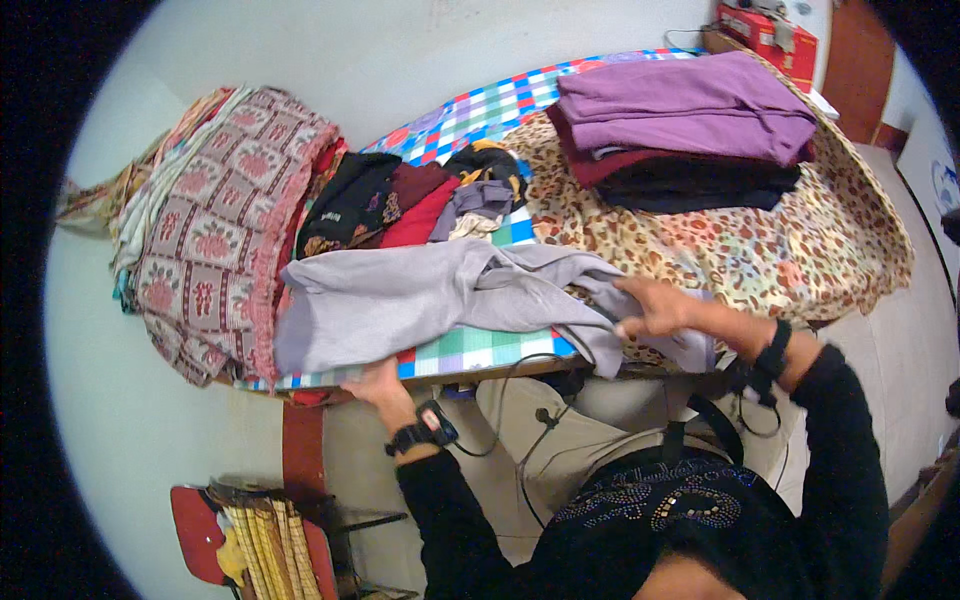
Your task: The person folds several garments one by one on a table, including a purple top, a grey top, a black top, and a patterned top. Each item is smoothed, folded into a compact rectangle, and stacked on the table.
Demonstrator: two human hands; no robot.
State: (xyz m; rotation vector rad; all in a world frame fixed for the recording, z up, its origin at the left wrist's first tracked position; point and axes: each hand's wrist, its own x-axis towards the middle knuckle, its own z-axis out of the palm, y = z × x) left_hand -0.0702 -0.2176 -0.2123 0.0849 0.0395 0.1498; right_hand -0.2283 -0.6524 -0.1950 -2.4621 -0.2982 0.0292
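Observation:
Grey knit trousers (390, 300) lie stretched along the front edge of a bed, the waist end at the left and the legs overlapping at the right. My left hand (379, 386) is at the lower edge of the waist end, its fingertips hidden by or against the cloth, so its grip cannot be told. My right hand (656, 306) rests over the legs with thumb and fingers apart, touching the cloth; whether it pinches any fabric cannot be told. One leg end hangs over the bed edge beneath my right forearm.
Behind the trousers lies a pile of dark and red clothes (420, 199). A folded stack topped by purple garments (682, 112) sits on a leopard-print blanket (727, 247). A floral, fringed cloth (217, 225) covers a heap at left. A red chair (199, 525) holds checked cloth; cables dangle before me.

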